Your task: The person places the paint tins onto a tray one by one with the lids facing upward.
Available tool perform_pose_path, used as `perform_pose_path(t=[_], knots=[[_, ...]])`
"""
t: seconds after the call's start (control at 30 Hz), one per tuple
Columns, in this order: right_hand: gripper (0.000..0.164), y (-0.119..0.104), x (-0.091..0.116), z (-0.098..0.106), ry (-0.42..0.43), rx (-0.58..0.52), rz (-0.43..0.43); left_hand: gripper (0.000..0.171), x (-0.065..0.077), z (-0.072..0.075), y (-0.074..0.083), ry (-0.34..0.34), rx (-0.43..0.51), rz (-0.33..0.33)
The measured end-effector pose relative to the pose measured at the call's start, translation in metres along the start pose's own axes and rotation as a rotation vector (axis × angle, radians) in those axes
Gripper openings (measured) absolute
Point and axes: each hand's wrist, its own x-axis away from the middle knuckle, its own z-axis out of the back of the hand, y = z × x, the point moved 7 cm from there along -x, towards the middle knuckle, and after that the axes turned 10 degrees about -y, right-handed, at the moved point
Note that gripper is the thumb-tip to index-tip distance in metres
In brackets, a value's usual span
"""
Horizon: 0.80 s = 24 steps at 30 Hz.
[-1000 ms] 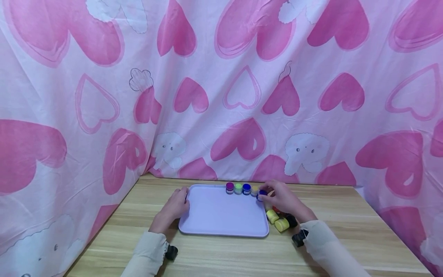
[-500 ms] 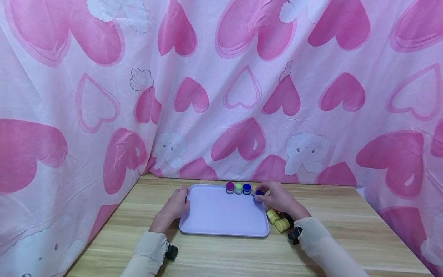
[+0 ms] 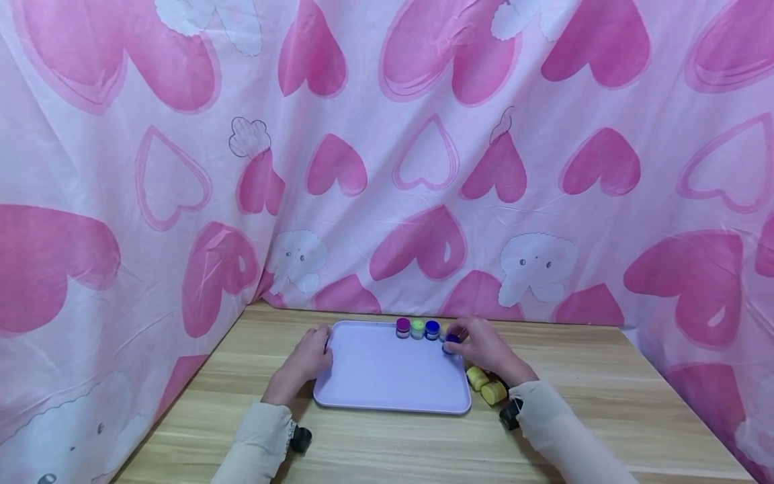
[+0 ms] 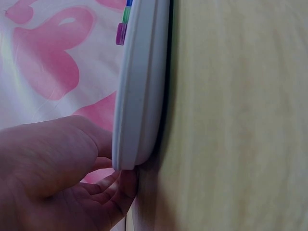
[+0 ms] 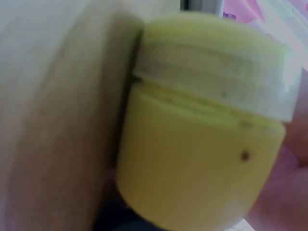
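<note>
At the left edge of the lilac tray (image 3: pixel 387 376), my left hand (image 3: pixel 307 356) grips the rim. The left wrist view shows the thumb side of the hand (image 4: pixel 57 159) beside the tray wall (image 4: pixel 139 96) and fingertips at its lower edge. Over the tray's far right corner, my right hand (image 3: pixel 486 346) pinches a small dark blue paint jar (image 3: pixel 450 343). A row of paint jars stands along the far rim: purple (image 3: pixel 403 328), light green (image 3: pixel 417 329) and blue (image 3: pixel 432 330). Another jar there is mostly hidden behind my right fingers.
Two yellow paint jars, one (image 3: pixel 476 378) farther and one (image 3: pixel 494 392) nearer, lie on the wooden table (image 3: pixel 387 450) right of the tray. A yellow jar (image 5: pixel 202 149) fills the right wrist view. A pink heart-patterned curtain (image 3: pixel 417 161) hangs behind the table.
My right hand has shifted left with the dark blue jar, which now sits closer to the row and covers most of the jar behind it. My left hand stays on the tray.
</note>
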Motion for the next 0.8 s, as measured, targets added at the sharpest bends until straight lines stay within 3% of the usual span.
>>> perform_pose_path(t=[0.2,0.43,0.8], knots=[[0.027,0.000,-0.001,-0.001,-0.005,0.000,-0.036,0.035,-0.016,-0.010,-0.018,0.045,-0.019,-0.069],[0.032,0.001,0.001,-0.001,-0.024,-0.012,-0.062,0.035,0.002,0.003,0.005,0.002,0.006,-0.014],[0.037,-0.003,0.002,-0.003,-0.017,0.002,-0.040,0.037,0.005,0.003,0.007,-0.017,-0.009,0.030]])
